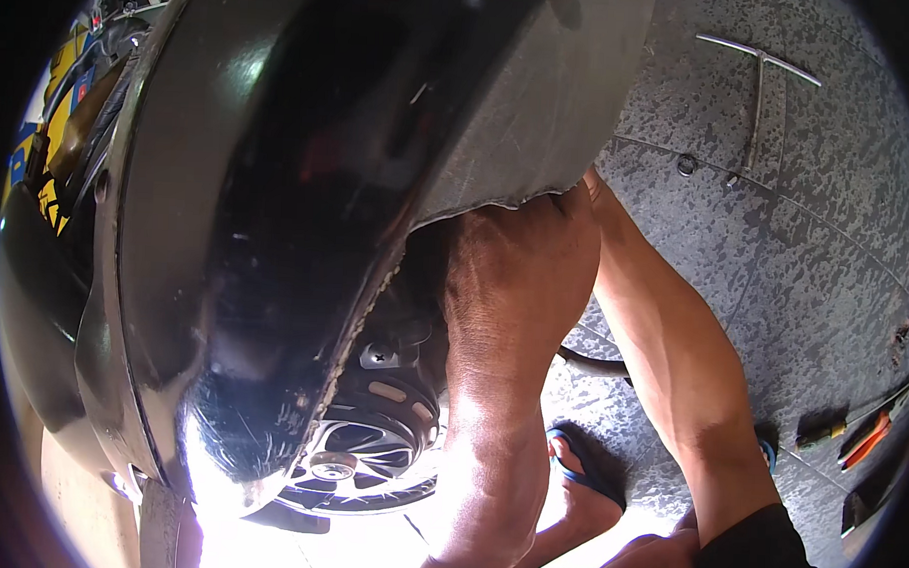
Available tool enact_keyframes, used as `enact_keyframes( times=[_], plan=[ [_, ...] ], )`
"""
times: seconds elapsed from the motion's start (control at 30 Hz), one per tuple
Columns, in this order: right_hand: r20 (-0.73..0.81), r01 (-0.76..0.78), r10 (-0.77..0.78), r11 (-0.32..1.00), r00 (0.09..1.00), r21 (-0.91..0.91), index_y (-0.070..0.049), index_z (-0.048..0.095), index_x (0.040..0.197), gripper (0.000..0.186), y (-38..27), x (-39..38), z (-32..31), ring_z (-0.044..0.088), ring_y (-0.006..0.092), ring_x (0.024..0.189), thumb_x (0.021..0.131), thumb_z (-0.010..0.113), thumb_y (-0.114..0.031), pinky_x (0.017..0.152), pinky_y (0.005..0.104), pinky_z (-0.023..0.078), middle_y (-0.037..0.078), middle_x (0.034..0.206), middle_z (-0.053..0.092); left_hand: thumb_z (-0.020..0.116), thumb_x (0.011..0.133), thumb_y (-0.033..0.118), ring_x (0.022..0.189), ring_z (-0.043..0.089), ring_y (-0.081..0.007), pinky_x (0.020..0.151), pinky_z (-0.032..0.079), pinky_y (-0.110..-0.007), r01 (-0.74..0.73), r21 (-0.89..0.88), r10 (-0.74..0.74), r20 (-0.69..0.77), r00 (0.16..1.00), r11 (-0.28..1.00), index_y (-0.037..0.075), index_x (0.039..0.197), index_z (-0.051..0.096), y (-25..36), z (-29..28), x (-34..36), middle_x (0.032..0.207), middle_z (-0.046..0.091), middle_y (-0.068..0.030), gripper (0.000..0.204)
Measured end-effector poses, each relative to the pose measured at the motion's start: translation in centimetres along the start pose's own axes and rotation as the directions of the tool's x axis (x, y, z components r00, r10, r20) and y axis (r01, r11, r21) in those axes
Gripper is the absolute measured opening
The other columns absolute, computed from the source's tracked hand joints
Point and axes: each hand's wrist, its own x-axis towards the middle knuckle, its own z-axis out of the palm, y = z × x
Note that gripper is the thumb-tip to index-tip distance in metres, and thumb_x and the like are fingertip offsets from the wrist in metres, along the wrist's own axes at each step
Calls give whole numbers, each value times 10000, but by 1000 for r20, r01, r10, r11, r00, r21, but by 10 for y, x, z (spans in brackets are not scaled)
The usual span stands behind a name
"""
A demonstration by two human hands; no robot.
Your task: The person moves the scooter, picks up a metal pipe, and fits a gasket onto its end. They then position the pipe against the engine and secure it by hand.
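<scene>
A glossy black curved panel (308, 179) of a motorbike or scooter fills the left and middle of the head view. Its grey inner side (550, 117) has a rough lower edge. Up from the bottom comes my left forearm, and the back of my left hand (526, 231) goes in under that edge. Its fingers are hidden behind the panel. My right forearm (663, 331) reaches up from the lower right to the same edge. Only a sliver of my right hand (591, 186) shows beside the left, its fingers out of sight. What either hand touches cannot be seen.
Below the panel is a spoked alloy wheel (358, 466). On the grey tiled floor lie a T-handle wrench (759, 104), a small metal ring (686, 165), a screwdriver (820, 435) and red-handled pliers (866, 441). A dark tube (594, 365) and a sandalled foot (583, 474) show near my arms.
</scene>
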Motion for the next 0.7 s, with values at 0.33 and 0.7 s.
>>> enact_keyframes(
  times=[0.33,0.7],
  plan=[
    [30,-5,5,1000,1000,14,14,529,1250,504,-11,-10,-6,616,262,1095,857,674,-265,934,411,530,183,1220,607,560,828,55,724,600,-362,688,482,-442,25,-1,-25,46,999,1000,-3,795,584,6,1,0,744,589,-194,71],
    [83,-72,69,997,994,28,9,533,1246,518,-8,-12,-7,619,262,1086,844,685,-280,929,407,532,174,1220,609,563,832,63,753,602,-370,707,483,-442,54,-19,-54,39,998,998,-10,833,597,6,3,3,781,595,-207,81]
  ],
)
